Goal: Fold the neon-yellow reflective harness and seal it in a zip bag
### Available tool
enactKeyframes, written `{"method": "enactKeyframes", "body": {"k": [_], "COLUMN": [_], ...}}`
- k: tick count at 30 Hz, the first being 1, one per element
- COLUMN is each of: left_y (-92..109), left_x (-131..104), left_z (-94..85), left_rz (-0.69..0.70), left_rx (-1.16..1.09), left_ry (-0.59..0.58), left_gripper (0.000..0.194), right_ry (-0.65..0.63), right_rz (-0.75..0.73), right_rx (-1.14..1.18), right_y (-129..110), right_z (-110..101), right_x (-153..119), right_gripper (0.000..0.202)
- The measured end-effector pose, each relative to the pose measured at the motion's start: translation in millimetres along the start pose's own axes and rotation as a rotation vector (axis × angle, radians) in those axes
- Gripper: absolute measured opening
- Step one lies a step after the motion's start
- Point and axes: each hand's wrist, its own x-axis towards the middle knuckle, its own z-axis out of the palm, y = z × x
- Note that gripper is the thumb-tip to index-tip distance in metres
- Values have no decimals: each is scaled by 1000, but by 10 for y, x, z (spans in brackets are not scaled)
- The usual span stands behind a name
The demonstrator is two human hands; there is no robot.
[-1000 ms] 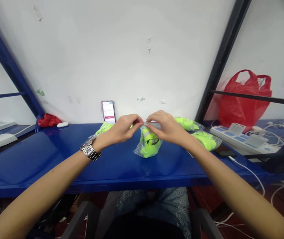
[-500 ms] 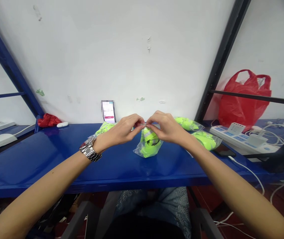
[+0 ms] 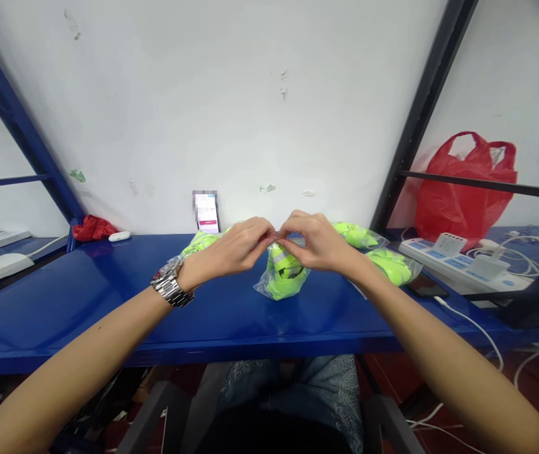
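A clear plastic bag point(image 3: 284, 277) with folded neon yellow-green fabric and grey reflective strips inside stands on the blue table, between my hands. My left hand point(image 3: 244, 243), with a metal watch on its wrist, pinches the bag's top edge. From the other side my right hand point(image 3: 314, 241) pinches the same edge, its fingertips meeting those of the left. The pinched edge is mostly hidden by my fingers. Behind my left hand lies another neon bundle point(image 3: 199, 242). Two more bagged neon bundles, one farther back point(image 3: 357, 235) and one nearer point(image 3: 392, 266), lie beyond my right forearm.
A phone point(image 3: 206, 211) with a lit screen leans on the wall. A crumpled red bag point(image 3: 93, 228) and a white case point(image 3: 119, 236) sit at left. To the right are a dark phone point(image 3: 426, 285) on a cable, a power strip point(image 3: 463, 263) and a red plastic bag point(image 3: 463, 195).
My fingertips have drawn slightly closer together at the bag's top edge. The bag and the other things stay in place; the view shifts very slightly.
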Motion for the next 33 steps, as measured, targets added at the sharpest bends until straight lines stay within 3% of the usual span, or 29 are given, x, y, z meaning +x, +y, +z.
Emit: {"method": "enactKeyframes", "body": {"k": [8,33], "left_y": [-58,-46], "left_x": [-65,-29], "left_z": [24,53], "left_rz": [-49,-49], "left_rx": [-22,-40], "left_ry": [3,4], "left_gripper": [12,11], "right_ry": [-11,-31], "right_rz": [26,8], "right_rx": [83,-19], "right_y": [79,188], "right_z": [-18,-7], "right_x": [-53,-149], "right_gripper": [10,9]}}
